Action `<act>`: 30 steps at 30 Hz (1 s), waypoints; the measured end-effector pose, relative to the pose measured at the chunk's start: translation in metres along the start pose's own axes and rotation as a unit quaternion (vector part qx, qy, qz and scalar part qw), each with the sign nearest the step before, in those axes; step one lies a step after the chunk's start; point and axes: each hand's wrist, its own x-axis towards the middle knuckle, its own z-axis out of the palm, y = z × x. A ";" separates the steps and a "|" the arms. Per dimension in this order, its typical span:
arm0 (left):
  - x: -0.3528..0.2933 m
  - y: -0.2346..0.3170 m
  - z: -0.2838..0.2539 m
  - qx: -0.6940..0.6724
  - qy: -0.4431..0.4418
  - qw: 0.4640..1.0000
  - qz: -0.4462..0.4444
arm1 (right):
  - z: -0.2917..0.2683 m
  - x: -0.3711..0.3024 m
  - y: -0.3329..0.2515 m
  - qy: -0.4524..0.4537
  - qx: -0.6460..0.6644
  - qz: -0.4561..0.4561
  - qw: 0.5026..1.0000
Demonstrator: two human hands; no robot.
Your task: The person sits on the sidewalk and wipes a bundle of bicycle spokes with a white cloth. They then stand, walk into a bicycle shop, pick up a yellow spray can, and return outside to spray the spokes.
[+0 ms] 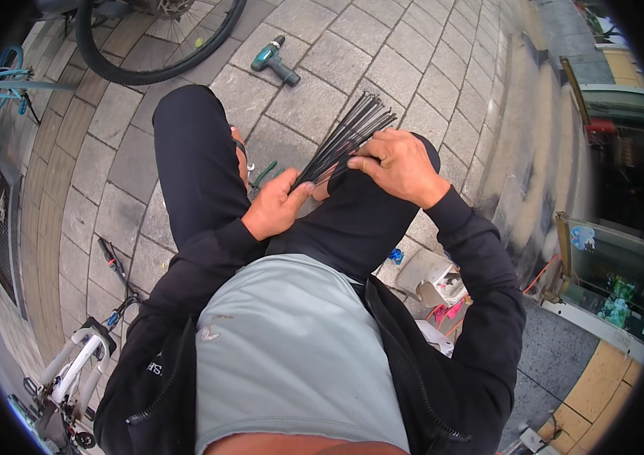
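A bundle of thin black bicycle spokes (343,135) slants over my lap, its bent ends fanned out at the far right. Closed around the near, narrow end of the bundle is my left hand (275,205). My right hand (400,168) is on the right side of the fan, thumb and fingers pinching some of the spokes. How many spokes that pinch holds is hidden by the fingers. Beyond the left hand, a green-handled tool (265,174) lies on the paving between my legs.
A teal and black cordless drill (275,61) lies on the paving ahead. A bicycle wheel (132,76) stands at the far left. A white bicycle frame part (78,368) is at the lower left. A whitish container (424,274) sits by my right thigh, near a glass-fronted case (610,292).
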 end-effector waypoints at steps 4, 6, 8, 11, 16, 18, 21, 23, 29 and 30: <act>0.001 0.000 0.002 -0.021 0.001 1.000 -0.006 | 0.004 0.000 0.001 0.016 -0.010 0.003 1.000; 0.000 0.003 0.003 -0.035 0.008 0.999 -0.010 | 0.005 0.000 -0.001 0.018 -0.015 0.013 1.000; -0.001 0.002 0.004 -0.034 0.012 0.999 -0.012 | 0.008 -0.001 0.001 0.019 -0.012 0.014 1.000; -0.002 -0.004 0.004 -0.007 0.019 1.000 -0.003 | 0.007 -0.001 0.002 0.000 -0.001 0.022 1.000; -0.002 0.002 0.003 0.006 0.015 1.000 -0.024 | 0.001 0.002 0.003 -0.050 0.021 0.032 0.998; 0.001 0.000 0.004 0.006 0.021 1.000 -0.006 | 0.000 0.004 0.005 -0.056 0.031 0.033 0.997; -0.001 -0.003 0.006 0.027 0.039 0.999 0.026 | 0.004 0.005 0.008 -0.073 0.032 0.041 0.996; -0.002 -0.001 0.005 0.026 0.037 0.999 0.004 | 0.003 0.006 0.006 -0.077 0.019 0.048 0.996; -0.002 -0.003 0.007 0.036 0.049 0.998 -0.010 | 0.007 0.003 0.002 -0.033 -0.025 0.022 0.999; -0.002 -0.003 0.008 0.037 0.051 0.998 -0.008 | 0.008 0.003 0.003 -0.029 -0.029 0.021 0.999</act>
